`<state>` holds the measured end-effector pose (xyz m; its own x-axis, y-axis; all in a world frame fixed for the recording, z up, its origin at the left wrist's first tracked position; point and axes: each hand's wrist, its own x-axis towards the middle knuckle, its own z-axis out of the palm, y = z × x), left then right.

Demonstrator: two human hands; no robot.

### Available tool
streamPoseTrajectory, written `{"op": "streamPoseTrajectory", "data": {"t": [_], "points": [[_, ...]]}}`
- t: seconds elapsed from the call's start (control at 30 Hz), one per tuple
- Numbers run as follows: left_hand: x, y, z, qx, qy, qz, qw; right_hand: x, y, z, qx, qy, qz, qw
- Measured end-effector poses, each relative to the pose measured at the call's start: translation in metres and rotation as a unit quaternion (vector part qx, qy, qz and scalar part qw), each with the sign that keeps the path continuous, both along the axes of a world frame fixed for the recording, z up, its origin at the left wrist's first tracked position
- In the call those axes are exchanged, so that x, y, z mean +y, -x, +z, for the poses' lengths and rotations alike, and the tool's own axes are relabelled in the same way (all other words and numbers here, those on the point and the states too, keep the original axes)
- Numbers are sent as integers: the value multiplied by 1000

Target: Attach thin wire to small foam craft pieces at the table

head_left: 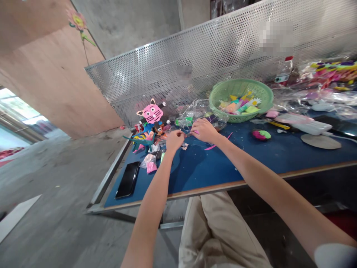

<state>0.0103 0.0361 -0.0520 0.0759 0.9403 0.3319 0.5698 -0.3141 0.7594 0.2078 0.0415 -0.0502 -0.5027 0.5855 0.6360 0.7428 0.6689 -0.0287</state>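
My left hand (175,140) is closed above the blue table (195,167), fingertips pinched on something too small to make out. Close beside it on the right, my right hand (205,131) has its fingers bent round a small bit of pink material (196,131). Thin pink strips (210,147) lie on the table just right of my right hand. Clear plastic wrap (199,108) is behind both hands. A figure with a pink cat face (152,113) stands to the left, among small colourful pieces.
A black phone (128,179) lies near the left table edge, below pink clay in a bag (151,166). A green basket (241,115) holds colourful pieces. Farther right are a pink-and-green lump (261,134), a yellow cutter (279,125), a white power strip (305,123) and a bottle (284,72).
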Motion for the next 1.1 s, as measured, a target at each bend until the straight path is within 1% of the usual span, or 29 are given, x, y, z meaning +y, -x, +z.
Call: {"op": "streamPoseTrajectory", "data": {"t": [0.07, 0.1, 0.13, 0.2, 0.23, 0.27, 0.33, 0.4, 0.47, 0.53, 0.63, 0.77, 0.9, 1.0, 1.1], "points": [[-4, 7, 8, 65, -62, 117, 989, 1, 1, -1, -14, -15, -18, 1000], [-5, 9, 12, 76, -70, 151, 983, 2, 1, -2, -20, -23, -26, 999], [-8, 11, 16, 80, -61, 163, 981, 3, 1, -2, -25, -30, -34, 999], [-12, 12, 23, 80, -26, 153, 985, 3, 2, -4, -38, -43, -49, 997], [-14, 11, 25, 80, -26, 146, 986, 4, 2, -4, -46, -48, -55, 996], [-16, 9, 27, 80, -43, 142, 986, 4, 3, -5, -55, -53, -60, 995], [-20, 5, 27, 93, -122, 137, 979, 2, 6, -7, -77, -61, -68, 993], [-22, 1, 26, 127, -196, 112, 966, 0, 11, -9, -98, -73, -71, 990], [-23, -2, 23, 179, -226, 82, 954, -2, 17, -10, -112, -87, -74, 987], [-22, -4, 21, 232, -227, 77, 943, -4, 24, -12, -115, -97, -77, 986], [-19, -5, 19, 294, -224, 94, 924, -7, 31, -14, -121, -97, -81, 985], [-18, -9, 21, 340, -235, 112, 904, -11, 39, -16, -127, -82, -84, 985], [-17, -12, 20, 348, -218, 118, 904, -13, 44, -16, -128, -70, -87, 985], [-12, -12, 16, 355, -208, 103, 905, -13, 47, -17, -134, -64, -90, 985], [-8, -11, 11, 372, -206, 100, 900, -12, 50, -19, -135, -56, -88, 985]]}}
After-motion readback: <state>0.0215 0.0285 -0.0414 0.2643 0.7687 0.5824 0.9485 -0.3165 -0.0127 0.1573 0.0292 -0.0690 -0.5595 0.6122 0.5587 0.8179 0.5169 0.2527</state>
